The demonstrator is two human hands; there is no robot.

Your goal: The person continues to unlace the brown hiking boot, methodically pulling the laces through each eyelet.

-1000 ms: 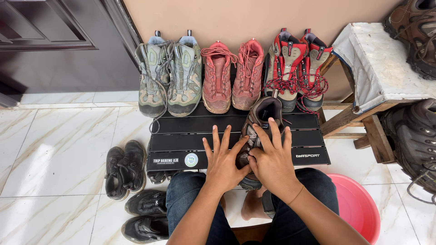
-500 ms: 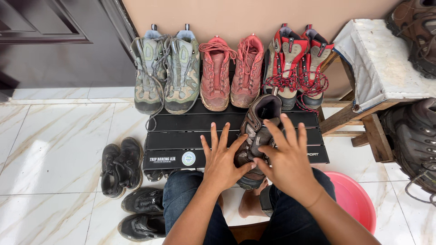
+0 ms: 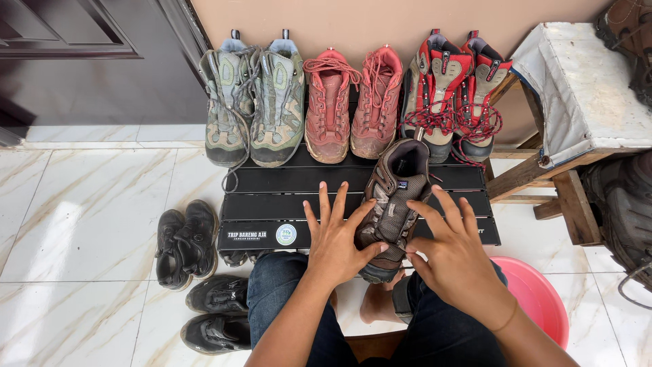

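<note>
A brown hiking shoe [image 3: 396, 197] lies on a low black slatted table [image 3: 272, 197], its toe pointing toward me. My left hand [image 3: 336, 241] rests against the shoe's left side with fingers spread, thumb touching the toe area. My right hand [image 3: 455, 251] sits at the shoe's right side, fingers spread, thumb and forefinger pinching at the lower laces. Neither hand lifts the shoe. My knees in dark jeans frame the lower middle of the view, and a bare foot [image 3: 377, 306] shows between them.
Along the wall stand grey-green boots [image 3: 255, 102], pink shoes [image 3: 351, 102] and red-grey boots [image 3: 451, 95]. Black shoes [image 3: 183, 238] and black sandals [image 3: 217, 312] lie on the tiled floor left. A pink basin [image 3: 540, 299] sits right, beside a wooden stool [image 3: 577, 102] and more brown boots [image 3: 621, 211].
My right hand has slid right and down along the shoe, and its fingers have opened wider. The left hand stays against the shoe's left side. The view has shifted slightly.
</note>
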